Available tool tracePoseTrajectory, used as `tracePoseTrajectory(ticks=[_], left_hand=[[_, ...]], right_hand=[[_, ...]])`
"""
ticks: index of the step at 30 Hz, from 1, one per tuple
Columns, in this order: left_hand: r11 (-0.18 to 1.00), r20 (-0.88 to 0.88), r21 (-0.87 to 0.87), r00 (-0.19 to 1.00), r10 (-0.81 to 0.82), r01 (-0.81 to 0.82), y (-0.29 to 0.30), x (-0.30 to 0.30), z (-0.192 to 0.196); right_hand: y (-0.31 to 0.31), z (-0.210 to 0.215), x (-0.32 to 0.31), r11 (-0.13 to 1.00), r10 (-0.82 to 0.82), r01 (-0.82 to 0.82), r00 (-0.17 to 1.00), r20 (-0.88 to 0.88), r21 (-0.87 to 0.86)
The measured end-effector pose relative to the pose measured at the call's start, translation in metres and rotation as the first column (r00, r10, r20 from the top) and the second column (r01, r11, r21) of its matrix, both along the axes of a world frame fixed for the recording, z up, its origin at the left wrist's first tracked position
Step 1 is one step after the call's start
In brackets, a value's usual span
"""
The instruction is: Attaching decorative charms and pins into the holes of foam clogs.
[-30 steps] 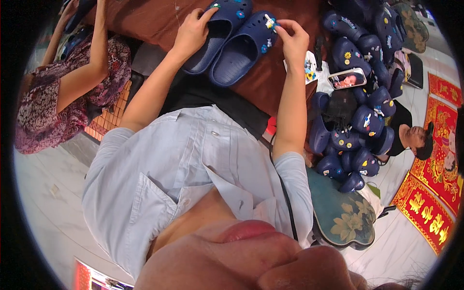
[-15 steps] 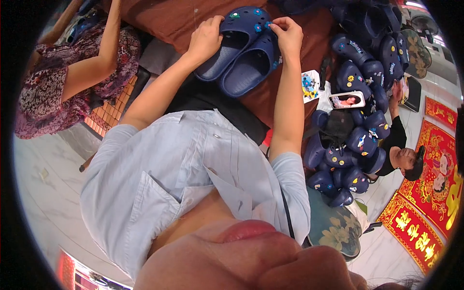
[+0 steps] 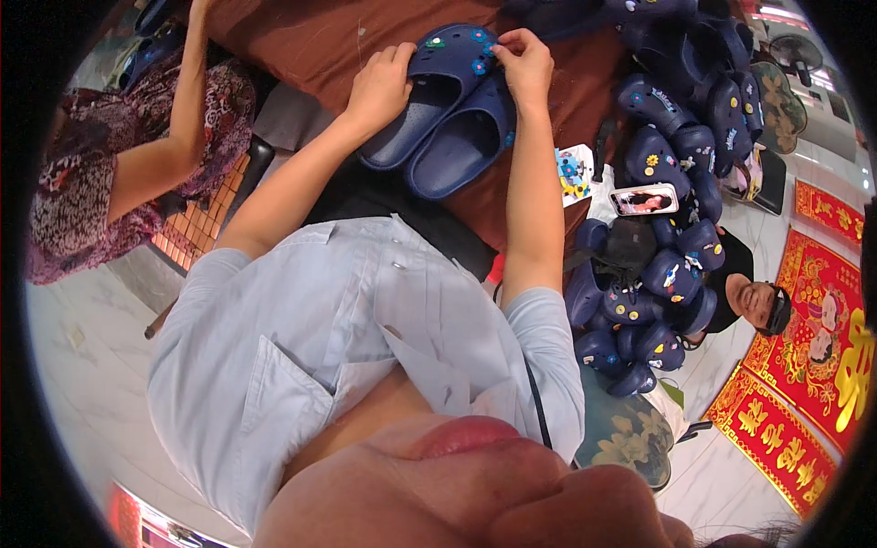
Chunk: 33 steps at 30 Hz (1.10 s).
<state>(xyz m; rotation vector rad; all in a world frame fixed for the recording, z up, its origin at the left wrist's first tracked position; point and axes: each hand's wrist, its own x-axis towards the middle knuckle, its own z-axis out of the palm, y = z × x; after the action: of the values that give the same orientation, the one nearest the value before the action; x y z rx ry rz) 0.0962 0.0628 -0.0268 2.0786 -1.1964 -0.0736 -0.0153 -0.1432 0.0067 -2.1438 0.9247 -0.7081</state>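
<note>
Over a brown cloth [image 3: 306, 50] | left hand [image 3: 382, 89] grips a navy clog [image 3: 449, 66] lying beside its mate [image 3: 463, 142] | right hand [image 3: 527, 69], fingers narrowed, pinches a blue charm [image 3: 490, 49] at that clog's toe | step: apparently adjusting the charm | next move presumably calls for steady shoe, firm thumb

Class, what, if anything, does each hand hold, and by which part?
The left hand holds the left navy clog by its left side; the right hand is at a blue toe charm, grip unclear.
</note>
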Motion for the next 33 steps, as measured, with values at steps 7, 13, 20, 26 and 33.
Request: tracePoseTrajectory(ticks=[7,13,20,26,33], left_hand=[[0.999,-0.040,0.032,0.999,0.000,0.002,-0.001,0.000,0.003],[1.000,0.021,-0.024,1.000,-0.011,0.011,-0.002,0.001,0.002],[1.000,0.029,-0.006,0.999,-0.016,0.016,0.000,0.000,0.003],[0.997,-0.002,0.072,1.000,-0.014,0.014,0.004,0.000,0.004],[0.998,0.090,-0.056,0.995,-0.036,0.041,-0.005,0.000,0.000]], right_hand=[[0.005,-0.004,-0.002,0.965,0.025,-0.062,0.989,-0.146,-0.255],[0.015,0.001,-0.010,0.788,0.080,-0.223,0.961,-0.264,-0.574],[0.024,0.017,-0.026,0.730,0.106,-0.377,0.887,-0.450,-0.570],[0.030,0.020,-0.004,0.618,0.123,-0.512,0.813,-0.570,-0.597],[0.018,0.016,-0.012,0.617,0.079,-0.479,0.827,-0.556,-0.624]])
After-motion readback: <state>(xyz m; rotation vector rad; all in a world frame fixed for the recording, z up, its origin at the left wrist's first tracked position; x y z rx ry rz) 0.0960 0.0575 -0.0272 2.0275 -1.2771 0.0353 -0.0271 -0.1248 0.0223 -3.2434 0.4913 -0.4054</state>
